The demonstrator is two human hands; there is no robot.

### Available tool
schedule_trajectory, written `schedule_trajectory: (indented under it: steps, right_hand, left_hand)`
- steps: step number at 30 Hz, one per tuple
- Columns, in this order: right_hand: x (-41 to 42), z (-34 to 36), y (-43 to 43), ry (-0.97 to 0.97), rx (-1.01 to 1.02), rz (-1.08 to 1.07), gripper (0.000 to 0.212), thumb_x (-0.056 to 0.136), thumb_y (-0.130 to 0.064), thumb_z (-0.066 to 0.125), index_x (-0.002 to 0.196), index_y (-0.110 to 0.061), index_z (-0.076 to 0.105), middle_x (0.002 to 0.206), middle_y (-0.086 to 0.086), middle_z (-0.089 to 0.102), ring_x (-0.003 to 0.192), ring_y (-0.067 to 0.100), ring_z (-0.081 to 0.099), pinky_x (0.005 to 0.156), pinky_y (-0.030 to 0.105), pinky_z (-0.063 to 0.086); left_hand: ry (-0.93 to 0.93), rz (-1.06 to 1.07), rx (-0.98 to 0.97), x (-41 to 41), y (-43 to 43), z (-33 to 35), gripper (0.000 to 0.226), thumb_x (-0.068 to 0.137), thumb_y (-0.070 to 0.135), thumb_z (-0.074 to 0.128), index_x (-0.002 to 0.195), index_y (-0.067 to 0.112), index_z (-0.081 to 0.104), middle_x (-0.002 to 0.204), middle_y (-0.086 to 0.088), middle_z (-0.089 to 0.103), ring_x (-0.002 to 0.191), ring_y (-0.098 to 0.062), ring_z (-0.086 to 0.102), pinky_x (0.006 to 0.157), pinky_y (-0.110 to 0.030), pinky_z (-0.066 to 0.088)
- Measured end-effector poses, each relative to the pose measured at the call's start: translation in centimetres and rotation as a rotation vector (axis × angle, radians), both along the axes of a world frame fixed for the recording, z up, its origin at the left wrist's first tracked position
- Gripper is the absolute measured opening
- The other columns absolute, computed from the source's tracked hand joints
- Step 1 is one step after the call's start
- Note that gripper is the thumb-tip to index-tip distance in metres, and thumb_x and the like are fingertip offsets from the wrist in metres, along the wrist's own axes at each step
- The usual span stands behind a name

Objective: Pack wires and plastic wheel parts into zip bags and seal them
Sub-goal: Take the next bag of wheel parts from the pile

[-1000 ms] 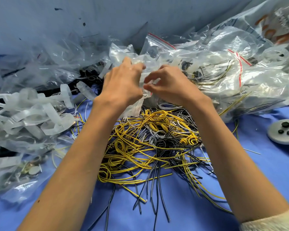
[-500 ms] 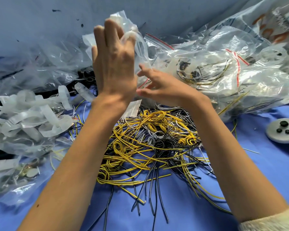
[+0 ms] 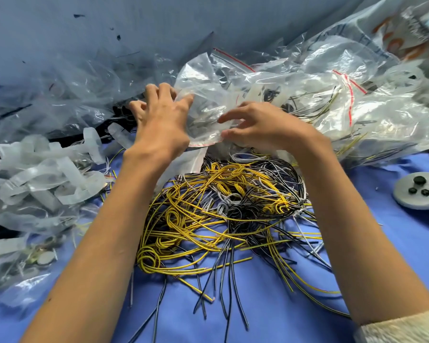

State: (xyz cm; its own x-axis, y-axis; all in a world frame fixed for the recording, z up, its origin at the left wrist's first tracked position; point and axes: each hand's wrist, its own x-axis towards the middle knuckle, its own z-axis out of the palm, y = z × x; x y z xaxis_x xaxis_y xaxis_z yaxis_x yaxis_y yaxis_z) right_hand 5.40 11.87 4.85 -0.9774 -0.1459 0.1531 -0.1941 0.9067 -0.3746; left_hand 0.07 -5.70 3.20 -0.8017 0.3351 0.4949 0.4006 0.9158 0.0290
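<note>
At twelve o'clock above the wires [image 3: 221, 214], my left hand [image 3: 159, 125] spreads wide against the zip bag [image 3: 204, 117]; my right hand [image 3: 265, 127] pinches its rim.

Blue cloth-covered table [image 3: 270, 318], tangled yellow and black wires [image 3: 223, 214], clear zip bags [image 3: 307, 100], translucent plastic parts [image 3: 40, 179], grey disc [image 3: 416, 191]

Your wires [image 3: 221, 214] are yellow with a thin black stripe, plain black, or pale grey-white. The cloth [image 3: 282, 305] is plain blue. The zip bag [image 3: 208, 95] is clear with a red seal line, the plastic wheel parts [image 3: 47, 174] milky translucent, the disc [image 3: 416, 191] grey with black studs, and your sleeve [image 3: 401, 325] cream.
</note>
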Motion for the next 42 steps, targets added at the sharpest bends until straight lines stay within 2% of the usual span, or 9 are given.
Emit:
schedule_trajectory:
  steps: [7,11,16,20,24,28,31,33,42]
  right_hand:
    - [-0.5,0.1,-0.6,0.239,-0.095,-0.165,0.046,0.092,-0.036,0.057,0.128,-0.007,0.056,0.128,0.011,0.056,0.11,0.021,0.056,0.097,0.043,0.045]
    - [-0.4,0.1,-1.1,0.303,-0.118,-0.151,0.044,0.087,-0.023,0.066,0.127,-0.004,0.057,0.118,0.01,0.063,0.095,0.016,0.06,0.092,0.037,0.051]
    - [-0.3,0.0,-1.6,0.24,-0.041,-0.072,0.057,0.081,-0.008,0.07,0.135,-0.012,0.051,0.117,0.006,0.053,0.096,0.01,0.05,0.086,0.019,0.045]
    - [-0.1,0.1,-1.9,0.221,0.037,-0.027,0.06,0.079,-0.009,0.072,0.134,-0.007,0.051,0.117,0.008,0.049,0.098,0.013,0.044,0.08,0.022,0.041]
    - [-0.1,0.0,-2.1,0.182,0.093,-0.002,0.051,0.078,-0.017,0.073,0.123,-0.001,0.056,0.116,0.011,0.05,0.105,0.022,0.049,0.088,0.035,0.046]
    - [-0.2,-0.2,-2.1,0.128,0.084,0.053,0.062,0.083,-0.027,0.069,0.137,-0.006,0.047,0.121,0.009,0.048,0.101,0.013,0.044,0.085,0.018,0.037]
    - [-0.3,-0.3,-2.0,0.104,0.073,0.074,0.06,0.089,-0.028,0.062,0.143,-0.011,0.04,0.125,0.008,0.046,0.097,0.006,0.038,0.078,0.011,0.026]
    - [-0.3,-0.3,-2.0,0.092,0.061,0.079,0.058,0.091,-0.027,0.059,0.144,-0.013,0.039,0.127,0.007,0.046,0.098,0.005,0.038,0.08,0.012,0.027]
    - [-0.3,-0.5,-1.8,0.057,0.044,0.095,0.058,0.093,-0.031,0.056,0.144,-0.012,0.037,0.127,0.006,0.044,0.099,0.007,0.039,0.085,0.02,0.032]
  left_hand:
    - [-0.037,-0.012,0.081,-0.6,-0.4,-0.1,0.073,0.064,-0.002,0.053,0.13,0.027,0.044,0.137,-0.012,0.026,0.125,-0.032,0.023,0.085,-0.04,0.025]
    - [-0.147,-0.099,0.173,-0.9,-1.1,0.0,0.064,0.073,0.01,0.056,0.131,0.036,0.047,0.141,-0.008,0.026,0.13,-0.028,0.021,0.095,-0.036,0.026]
    - [-0.476,-0.62,1.003,-0.4,-2.3,1.3,0.037,0.066,0.005,0.057,0.072,0.038,0.072,0.126,0.003,0.056,0.118,-0.004,0.049,0.097,-0.021,0.037]
    - [-0.433,-0.332,1.477,-2.5,-4.2,0.2,0.018,0.064,0.012,0.049,0.06,0.024,0.061,0.092,0.016,0.065,0.088,0.006,0.056,0.077,-0.02,0.039]
    - [-0.421,0.111,1.171,-5.5,-6.2,-3.6,0.022,0.08,0.009,0.051,0.092,0.021,0.065,0.089,0.003,0.06,0.089,-0.009,0.053,0.058,-0.008,0.043]
    - [-0.54,0.251,0.924,-6.4,-6.7,-5.8,0.03,0.084,0.015,0.056,0.113,0.017,0.063,0.147,-0.013,0.025,0.134,-0.02,0.027,0.104,-0.025,0.035]
    - [-0.592,0.238,1.01,-5.9,-6.1,-5.5,0.01,0.075,0.023,0.057,0.069,0.015,0.054,0.092,-0.015,0.051,0.096,-0.025,0.043,0.071,-0.028,0.04]
    - [-0.597,0.224,1.088,-5.8,-6.2,-5.2,0.014,0.075,0.019,0.056,0.065,0.017,0.047,0.068,-0.009,0.043,0.069,-0.021,0.041,0.056,-0.025,0.033]
    - [-0.4,0.122,0.927,-4.1,-6.7,2.3,0.021,0.083,0.027,0.055,0.067,0.013,0.055,0.071,-0.004,0.057,0.069,-0.024,0.045,0.054,-0.023,0.038]
